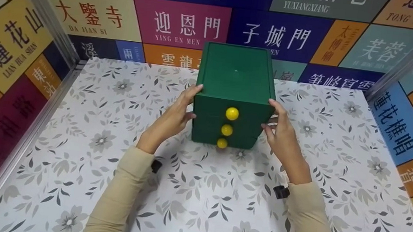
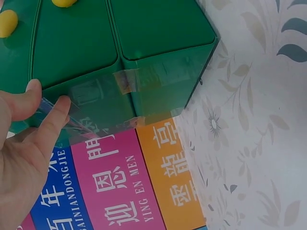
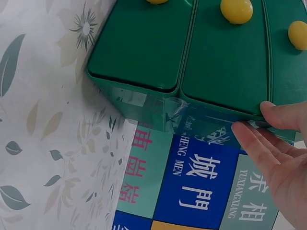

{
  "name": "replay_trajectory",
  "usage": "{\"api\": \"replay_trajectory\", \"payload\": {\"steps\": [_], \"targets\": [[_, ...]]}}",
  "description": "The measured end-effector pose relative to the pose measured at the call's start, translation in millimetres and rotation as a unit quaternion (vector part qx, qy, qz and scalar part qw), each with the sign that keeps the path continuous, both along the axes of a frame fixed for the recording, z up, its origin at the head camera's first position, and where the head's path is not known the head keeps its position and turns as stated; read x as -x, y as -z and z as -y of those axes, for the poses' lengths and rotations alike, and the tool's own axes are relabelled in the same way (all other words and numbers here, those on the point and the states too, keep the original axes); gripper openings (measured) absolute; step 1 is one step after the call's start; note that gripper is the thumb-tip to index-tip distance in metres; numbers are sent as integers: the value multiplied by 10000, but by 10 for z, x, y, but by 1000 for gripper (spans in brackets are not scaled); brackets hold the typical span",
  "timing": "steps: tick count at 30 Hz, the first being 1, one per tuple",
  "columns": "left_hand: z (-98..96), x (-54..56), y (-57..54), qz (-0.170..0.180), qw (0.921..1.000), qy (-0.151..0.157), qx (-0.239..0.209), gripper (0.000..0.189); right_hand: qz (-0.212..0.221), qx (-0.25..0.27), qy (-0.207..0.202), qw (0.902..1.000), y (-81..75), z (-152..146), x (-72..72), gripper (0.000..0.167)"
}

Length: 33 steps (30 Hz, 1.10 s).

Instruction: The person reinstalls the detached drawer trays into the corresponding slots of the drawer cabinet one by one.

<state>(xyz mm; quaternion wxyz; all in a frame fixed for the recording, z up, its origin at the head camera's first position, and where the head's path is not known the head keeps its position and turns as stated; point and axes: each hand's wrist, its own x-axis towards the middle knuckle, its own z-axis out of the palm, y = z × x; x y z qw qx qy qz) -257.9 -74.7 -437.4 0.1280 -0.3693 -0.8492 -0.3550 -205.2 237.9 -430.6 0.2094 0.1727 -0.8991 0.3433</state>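
Observation:
A green box of three stacked drawers (image 1: 213, 111), each with a round yellow knob (image 1: 232, 113) on its front, stands near the back of the table. My left hand (image 1: 170, 117) grips its left side, and my right hand (image 1: 286, 135) grips the opposite side at about the same height. In the left wrist view, the thumb lies at the front edge of the top drawer while a finger presses the side. The right wrist view shows the right thumb and fingers placed likewise. Clear tape (image 3: 165, 115) spans the side between drawers. The box's back is hidden.
A white tabletop with a grey leaf and flower pattern (image 1: 195, 209) lies under the arms. Panels with coloured signs (image 1: 186, 25) rise behind and on both sides, with metal posts (image 1: 46, 5) at the corners. Small black devices (image 1: 281, 192) sit at both wrists.

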Motion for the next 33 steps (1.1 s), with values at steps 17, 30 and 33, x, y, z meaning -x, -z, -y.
{"api": "replay_trajectory", "payload": {"steps": [17,30,33], "targets": [[-50,53,-32,37,9991,-421,84,77,-94,-31,218,9997,-29,20,80,67],[-61,174,-45,24,9982,-572,153,82,-213,-605,538,9965,-46,19,176,69],[-59,188,-46,18,9980,-609,185,82,-138,-719,614,9954,-65,36,178,70]]}}
